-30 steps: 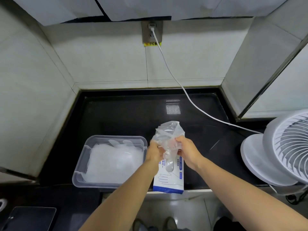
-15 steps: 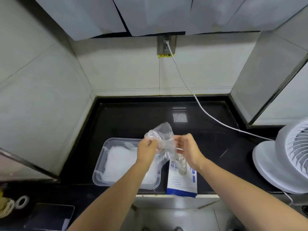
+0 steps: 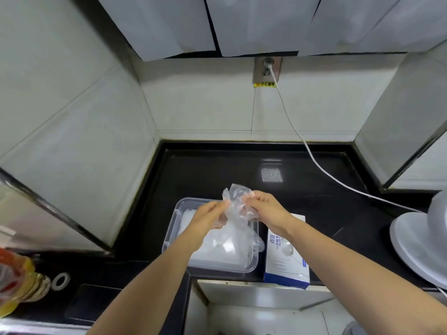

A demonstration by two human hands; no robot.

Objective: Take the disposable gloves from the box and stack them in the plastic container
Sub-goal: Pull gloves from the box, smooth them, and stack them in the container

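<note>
We see the left hand point(image 3: 208, 217) and right hand point(image 3: 263, 211) pinching one clear glove point(image 3: 238, 197) above the container point(image 3: 170, 232).
Each hand grips the crumpled glove between thumb and fingertips, over the container's 12 o'clock end; we see its loose part hang toward the pile point(image 3: 232, 257) inside. The box point(image 3: 286, 267) lies flat just beside the container at 3 o'clock on the black counter point(image 3: 217, 170). A white fan point(image 3: 411, 240) stands farther at 3 o'clock.
</note>
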